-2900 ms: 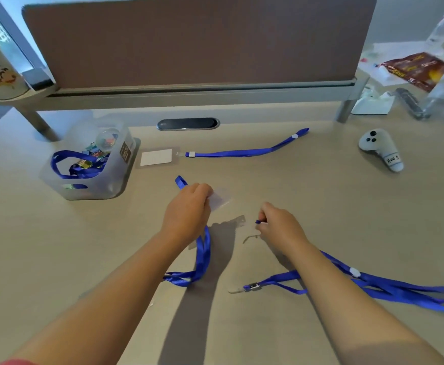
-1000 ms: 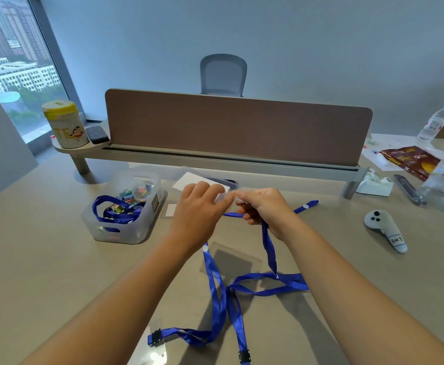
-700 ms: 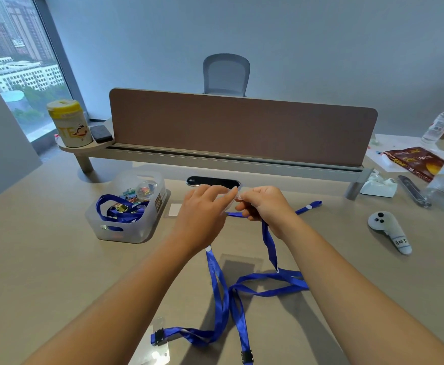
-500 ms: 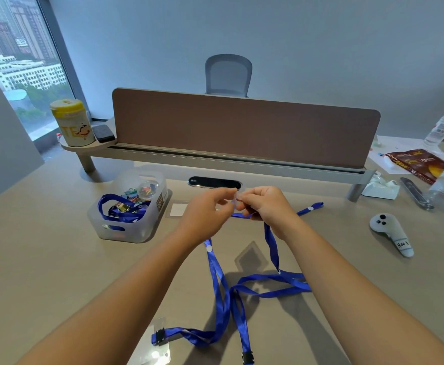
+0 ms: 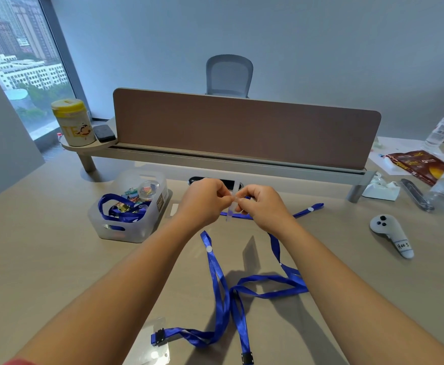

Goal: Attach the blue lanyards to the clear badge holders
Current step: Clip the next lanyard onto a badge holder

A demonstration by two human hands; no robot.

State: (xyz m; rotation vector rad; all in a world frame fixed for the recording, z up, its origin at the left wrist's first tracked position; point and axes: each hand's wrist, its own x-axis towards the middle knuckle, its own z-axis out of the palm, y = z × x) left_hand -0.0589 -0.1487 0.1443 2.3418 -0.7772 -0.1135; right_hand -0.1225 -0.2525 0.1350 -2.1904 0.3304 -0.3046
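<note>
Beige table [image 5: 44, 259] runs up to a brown divider panel [image 5: 242, 130], with a clear bin [image 5: 126, 222] of blue straps at left and a white controller [image 5: 391, 235] at right. Blue lanyards [image 5: 223, 296] sprawl near the front edge (one clipped to a clear badge holder [image 5: 155, 349]). Above them, left hand [image 5: 202, 204] and right hand [image 5: 261, 206] together pinch another badge holder [image 5: 231, 209], edge-on.

Blue lanyards [image 5: 223, 291], brown divider panel [image 5: 242, 127], yellow-lidded canister [image 5: 73, 122], beige desk [image 5: 44, 259].
</note>
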